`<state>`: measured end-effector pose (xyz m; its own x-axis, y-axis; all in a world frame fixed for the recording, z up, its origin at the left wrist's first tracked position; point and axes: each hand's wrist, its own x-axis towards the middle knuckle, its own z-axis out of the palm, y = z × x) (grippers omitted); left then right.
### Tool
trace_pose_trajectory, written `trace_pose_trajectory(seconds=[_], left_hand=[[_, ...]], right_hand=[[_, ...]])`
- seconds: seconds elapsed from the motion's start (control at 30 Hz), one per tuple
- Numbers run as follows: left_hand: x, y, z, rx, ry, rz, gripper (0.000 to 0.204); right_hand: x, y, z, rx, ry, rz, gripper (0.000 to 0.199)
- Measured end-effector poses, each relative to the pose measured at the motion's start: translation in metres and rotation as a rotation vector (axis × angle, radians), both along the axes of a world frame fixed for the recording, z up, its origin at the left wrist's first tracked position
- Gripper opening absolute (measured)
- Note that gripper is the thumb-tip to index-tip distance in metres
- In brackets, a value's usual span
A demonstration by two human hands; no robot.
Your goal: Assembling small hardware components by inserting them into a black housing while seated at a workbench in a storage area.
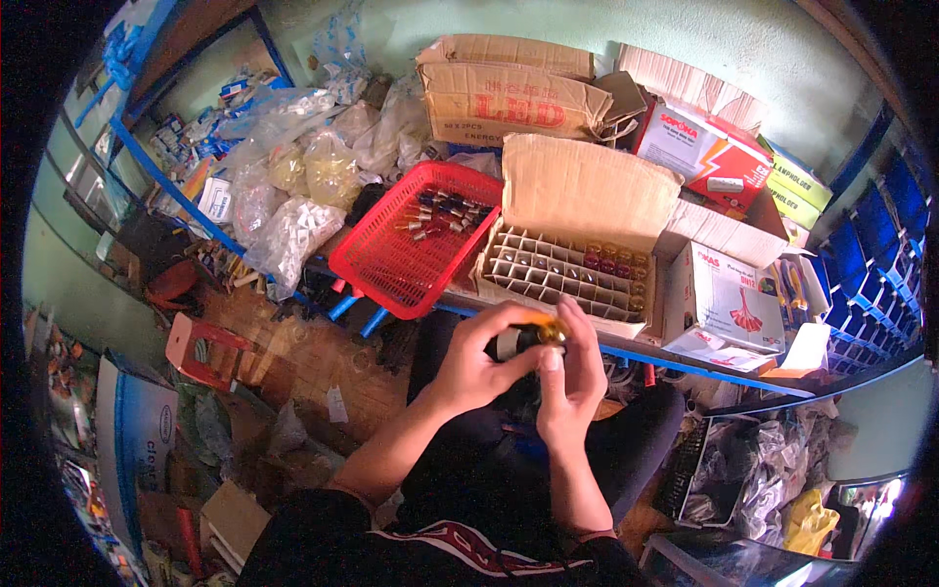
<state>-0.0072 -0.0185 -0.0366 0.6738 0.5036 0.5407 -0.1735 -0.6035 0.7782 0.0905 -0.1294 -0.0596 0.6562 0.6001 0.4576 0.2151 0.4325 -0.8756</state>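
Observation:
Both hands meet just above my lap and hold one small part between them. My left hand [479, 357] wraps the dark and white body of a small lamp-like part [533, 338] with a shiny yellow tip. My right hand [575, 377] pinches the same part from the right, fingers upright against the tip. Right behind the hands stands an open cardboard box with a divider grid [562, 269], a few of its cells holding red and amber parts. To its left a red plastic basket [416, 240] holds several similar small parts.
A blue-edged shelf [685, 360] carries the box and basket. Behind them lie bags of white parts [293, 230] and stacked cartons [514, 98]. A white carton [729, 293] sits right of the grid box. Boxes and litter cover the floor at left; plastic bags lie lower right.

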Motion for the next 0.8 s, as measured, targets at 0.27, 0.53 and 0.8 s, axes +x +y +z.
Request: trace_pose_trajectory(seconds=[0.27,0.53,0.8], left_hand=[[-0.004,-0.001,0.001,-0.098,0.063,0.046,0.030],[0.003,0.023,-0.007,-1.166,-0.246,0.258,0.031],[0.003,0.018,0.011,-1.355,-0.392,-0.074,0.052]], right_hand=[[0.005,-0.004,0.002,0.053,0.278,-0.003,0.036],[0.012,-0.018,0.010,-0.150,-0.190,0.092,0.053],[-0.003,-0.002,0.006,-0.258,-0.342,0.156,0.058]])
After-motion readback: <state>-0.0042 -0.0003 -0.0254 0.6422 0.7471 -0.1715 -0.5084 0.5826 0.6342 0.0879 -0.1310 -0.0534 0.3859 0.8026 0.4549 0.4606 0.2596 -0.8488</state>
